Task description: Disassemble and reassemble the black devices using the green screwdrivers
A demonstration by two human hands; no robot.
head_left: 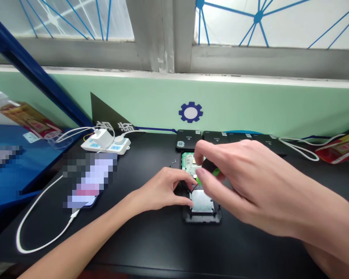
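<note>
An opened black electronic device (202,218) lies on the black table, a green circuit board (187,161) at its far end and a silver metal plate (202,201) nearer me. My left hand (163,188) grips its left side, with thumb and forefinger set apart against it. In my closed right hand (238,178) is a green and black screwdriver (199,180), its thin shaft slanting down to the device beside my left fingertips. My right fingers cover most of the handle and part of the board. Tiny screws (173,162) lie left of the device.
Several black cases (189,138) line the wall behind the device. At left are a white power strip (120,146), a blurred-out phone (91,180) and its looping white cable (20,228). A red and yellow packet (341,149) sits at far right beside another white cable (302,153).
</note>
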